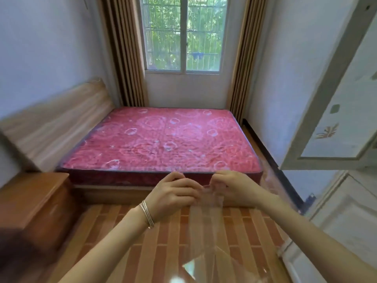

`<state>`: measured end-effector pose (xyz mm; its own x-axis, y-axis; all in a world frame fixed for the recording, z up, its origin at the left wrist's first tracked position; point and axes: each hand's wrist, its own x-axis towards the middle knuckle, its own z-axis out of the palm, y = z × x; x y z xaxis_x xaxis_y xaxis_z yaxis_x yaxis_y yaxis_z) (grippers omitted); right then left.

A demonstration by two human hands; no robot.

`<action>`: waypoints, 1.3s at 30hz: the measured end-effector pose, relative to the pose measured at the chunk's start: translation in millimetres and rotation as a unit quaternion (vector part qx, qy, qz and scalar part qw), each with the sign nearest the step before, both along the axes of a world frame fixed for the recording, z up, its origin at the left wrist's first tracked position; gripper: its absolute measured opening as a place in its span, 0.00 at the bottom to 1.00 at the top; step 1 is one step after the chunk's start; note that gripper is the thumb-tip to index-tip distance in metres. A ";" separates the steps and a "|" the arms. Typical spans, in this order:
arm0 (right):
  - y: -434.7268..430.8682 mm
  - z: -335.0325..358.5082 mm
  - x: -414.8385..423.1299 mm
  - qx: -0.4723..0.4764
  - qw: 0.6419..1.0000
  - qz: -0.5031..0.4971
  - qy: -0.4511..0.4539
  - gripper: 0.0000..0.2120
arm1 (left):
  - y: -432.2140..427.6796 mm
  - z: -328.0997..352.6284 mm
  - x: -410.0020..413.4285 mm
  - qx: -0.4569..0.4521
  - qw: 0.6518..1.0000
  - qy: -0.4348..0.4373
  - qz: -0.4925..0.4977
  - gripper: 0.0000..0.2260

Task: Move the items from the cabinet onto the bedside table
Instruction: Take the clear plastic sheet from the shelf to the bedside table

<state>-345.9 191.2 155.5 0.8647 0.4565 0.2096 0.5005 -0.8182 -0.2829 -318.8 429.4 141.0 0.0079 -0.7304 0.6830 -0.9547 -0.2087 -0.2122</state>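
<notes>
Both hands are raised in front of me over the floor, pinching the top edge of a clear plastic bag (206, 227) that hangs down between them. My left hand (173, 194), with thin bracelets on the wrist, grips the bag's left side. My right hand (230, 185) grips its right side. The bag looks see-through and I cannot make out anything inside it. The wooden bedside table (34, 193) stands at the left, beside the bed. The white cabinet (336, 217) is at the right, with its upper door (334, 111) swung open.
A bed with a red patterned mattress (163, 139) and a wooden headboard (55, 119) fills the middle of the room. A barred window (183, 33) with brown curtains is behind it. Brick-patterned floor (155, 248) lies under my arms.
</notes>
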 end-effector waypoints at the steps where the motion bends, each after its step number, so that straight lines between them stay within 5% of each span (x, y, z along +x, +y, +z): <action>1: 21.4 -2.1 2.4 -0.008 1.000 0.000 -0.010 0.07 | 24.9 -6.0 0.1 -0.007 0.999 0.025 0.026 0.07; 5: 103.8 -10.0 8.7 -0.021 0.999 -0.009 -0.041 0.06 | 129.0 -28.3 -2.1 -0.018 0.973 0.180 0.146 0.09; 10: 197.7 -11.8 24.8 -0.017 0.996 0.003 -0.088 0.06 | 251.4 -41.1 -18.4 0.034 0.877 0.335 0.343 0.18; 14: 260.8 -4.9 46.3 -0.033 0.991 0.052 -0.117 0.02 | 317.3 -42.5 -37.1 0.052 0.832 0.311 0.456 0.30; 25: 435.3 -37.6 116.3 -0.090 0.944 0.253 -0.189 0.05 | 462.7 -79.5 -58.6 0.018 0.739 0.283 0.611 0.19; 32: 524.1 -47.8 216.6 -0.077 0.933 0.301 -0.180 0.11 | 522.6 -85.8 9.2 0.031 0.718 0.266 0.642 0.16; 39: 587.1 -47.0 308.4 -0.083 0.926 0.342 -0.137 0.13 | 566.0 -97.1 75.5 0.074 0.638 0.278 0.714 0.18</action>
<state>-37.6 778.3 108.5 0.2869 0.9231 0.2560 0.9519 -0.3048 0.0321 -243.3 995.4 43.9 0.9486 0.2375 0.2092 0.2512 -0.9671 -0.0411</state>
